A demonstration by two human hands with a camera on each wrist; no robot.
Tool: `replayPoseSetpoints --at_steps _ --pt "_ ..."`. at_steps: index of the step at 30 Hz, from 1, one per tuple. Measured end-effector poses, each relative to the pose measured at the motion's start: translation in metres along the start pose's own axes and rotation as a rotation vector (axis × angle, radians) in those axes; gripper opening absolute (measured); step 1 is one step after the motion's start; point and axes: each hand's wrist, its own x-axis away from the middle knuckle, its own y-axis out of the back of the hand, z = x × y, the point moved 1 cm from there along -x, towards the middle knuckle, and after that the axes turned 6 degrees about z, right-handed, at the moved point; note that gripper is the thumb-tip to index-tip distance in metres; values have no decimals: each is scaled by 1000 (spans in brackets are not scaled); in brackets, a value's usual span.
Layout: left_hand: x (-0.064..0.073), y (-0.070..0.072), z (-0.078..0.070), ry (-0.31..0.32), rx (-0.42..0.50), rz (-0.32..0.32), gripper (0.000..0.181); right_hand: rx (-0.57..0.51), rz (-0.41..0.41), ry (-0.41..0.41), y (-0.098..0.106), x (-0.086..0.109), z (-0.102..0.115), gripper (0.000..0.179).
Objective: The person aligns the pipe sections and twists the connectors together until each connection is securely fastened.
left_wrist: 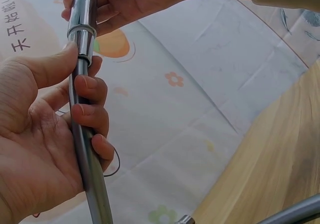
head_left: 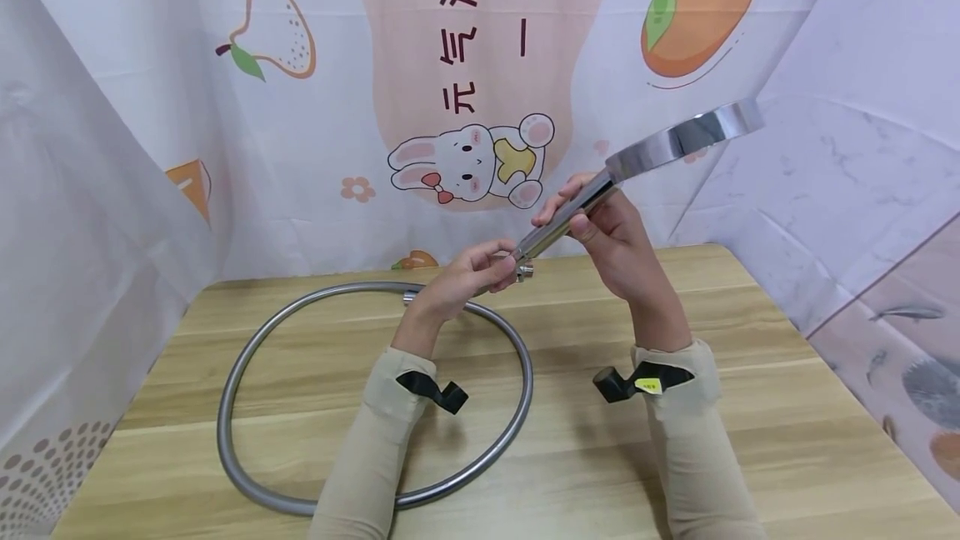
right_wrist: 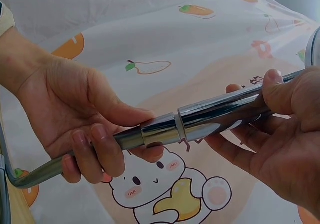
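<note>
While aloft, right hand (head_left: 617,250) on handle (head_left: 559,223).

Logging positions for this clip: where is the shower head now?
In the head view, the shower head is right of centre, in front of the printed backdrop, above the right hand, which grips its handle.

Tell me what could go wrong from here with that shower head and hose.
The glossy shower head is held above the table, so it might slip from the right hand and get dented. A pale ring shows between the hose connector and the handle; they may not be tight. The hose loops under the left sleeve, so the arm could snag it.
</note>
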Motion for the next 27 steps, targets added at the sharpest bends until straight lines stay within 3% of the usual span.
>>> replayPoseSetpoints --at_steps 4,11,21,27 --pt "-2 0 1 28 -1 -17 18 -5 -1 -1 3 1 -1 29" --pt "-4 1 5 9 5 -8 27 -2 4 -21 5 1 -4 29" --pt "-5 7 -8 -48 -70 102 43 13 17 15 9 -2 0 35" --pt "-5 11 -16 -31 -103 119 40 -2 34 37 8 -2 3 33"
